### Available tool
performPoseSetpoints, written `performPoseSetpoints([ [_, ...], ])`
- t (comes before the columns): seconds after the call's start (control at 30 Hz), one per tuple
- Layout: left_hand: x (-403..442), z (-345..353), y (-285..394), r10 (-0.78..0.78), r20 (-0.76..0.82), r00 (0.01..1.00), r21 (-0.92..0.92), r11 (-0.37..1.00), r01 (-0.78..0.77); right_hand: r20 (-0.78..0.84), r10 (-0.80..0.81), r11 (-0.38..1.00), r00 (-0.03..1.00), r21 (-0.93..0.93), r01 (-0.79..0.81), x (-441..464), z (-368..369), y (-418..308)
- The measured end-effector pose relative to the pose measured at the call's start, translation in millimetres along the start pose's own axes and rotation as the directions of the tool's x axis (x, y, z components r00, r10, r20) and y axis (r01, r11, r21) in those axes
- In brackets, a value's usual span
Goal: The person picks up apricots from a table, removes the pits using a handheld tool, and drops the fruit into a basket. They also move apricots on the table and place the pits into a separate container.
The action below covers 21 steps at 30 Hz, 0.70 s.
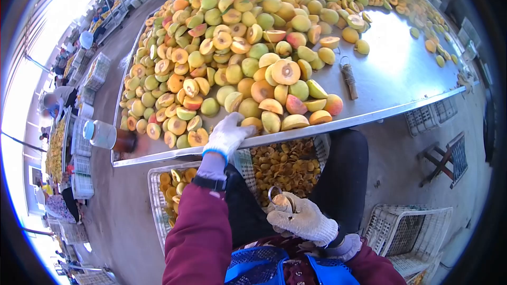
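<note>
Halved fruit (285,72), smooth, domed; left hand (228,134) loosely curled alongside (hold unclear), right hand (303,220) closed on a metal-ringed tool (270,192).

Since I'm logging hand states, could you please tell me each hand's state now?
Left white-gloved hand: by yellow fruit; grip cannot be told.
Right white-gloved hand: closed, holding a silver metal loop tool.

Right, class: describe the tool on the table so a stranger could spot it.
On the metal table, find the bare patch right of the fruit heap. The tool lies there: long and brown, the only stick-like thing among rounded fruit.
</note>
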State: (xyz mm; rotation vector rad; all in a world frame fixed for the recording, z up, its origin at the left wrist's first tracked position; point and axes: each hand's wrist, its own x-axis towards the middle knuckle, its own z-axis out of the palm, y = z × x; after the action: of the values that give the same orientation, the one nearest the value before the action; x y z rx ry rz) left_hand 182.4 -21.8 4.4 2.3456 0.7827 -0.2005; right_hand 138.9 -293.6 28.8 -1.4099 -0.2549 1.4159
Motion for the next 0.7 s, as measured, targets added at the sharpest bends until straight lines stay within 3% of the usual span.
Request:
performPoseSetpoints([
  [0.03, -6.9, -1.7, 2.6, -0.007, -0.029, 1.000, -0.118, 0.993, 0.003, -0.023, -0.033, 0.999, 0.999, 0.012, 0.033, -0.4, -1.0, -0.3],
  [0.07, -15.0, 0.8, 1.9, 0.097, -0.137, 0.986, -0.369, 0.919, -0.142, -0.045, -0.061, 0.998, 0.997, 0.028, 0.062, -1.2, -0.7, 0.2],
  [0.1, -28.5, 7.4, 3.3, 0.140, -0.231, 0.963, -0.657, 0.708, -0.261, -0.050, -0.054, 0.998, 0.997, 0.042, 0.056, -2.1, -1.2, -2.3],
  [0.17, -64.5, -7.0, 20.5, 0.092, -0.090, 0.992, -0.901, 0.417, -0.120, -0.016, -0.006, 1.000, 1.000, -0.028, 0.005, -3.2, -4.1, -10.3],
  [0.3, -116.6, -1.4, 37.4, 0.085, -0.018, 0.996, -0.854, 0.517, -0.060, -0.049, -0.093, 0.975, 0.994, -0.207, 0.081, 1.6, -0.5, -1.2],
  [0.37, -130.9, 4.6, 39.9, 0.094, 0.008, 0.996, -0.816, 0.576, -0.048, -0.172, -0.283, 0.860, 0.944, -0.480, 0.171, -1.4, 5.3, -6.3],
  [0.43, -138.2, 14.3, 35.2, 0.131, -0.041, 0.991, -0.806, 0.581, -0.110, -0.207, -0.278, 0.846, 0.938, -0.515, 0.137, -3.1, 8.5, -9.2],
  [0.5, -144.6, 14.2, 24.8, 0.171, 0.134, 0.976, -0.750, 0.661, -0.013, -0.247, -0.274, 0.832, 0.930, -0.546, 0.100, -7.4, 8.4, -14.3],
  [0.57, -148.8, 23.1, 23.1, 0.195, 0.121, 0.973, -0.738, 0.673, -0.043, -0.231, -0.219, 0.848, 0.948, -0.525, 0.068, -13.2, 7.7, -20.2],
  [0.63, -151.5, 31.6, 21.5, 0.205, 0.074, 0.976, -0.817, 0.574, -0.058, -0.240, -0.218, 0.840, 0.946, -0.540, 0.057, -14.7, 9.5, -18.9],
  [0.7, -157.0, 34.9, 24.5, 0.213, 0.059, 0.975, -0.812, 0.579, -0.078, -0.249, -0.219, 0.830, 0.944, -0.555, 0.046, -16.0, 10.6, -15.8],
])
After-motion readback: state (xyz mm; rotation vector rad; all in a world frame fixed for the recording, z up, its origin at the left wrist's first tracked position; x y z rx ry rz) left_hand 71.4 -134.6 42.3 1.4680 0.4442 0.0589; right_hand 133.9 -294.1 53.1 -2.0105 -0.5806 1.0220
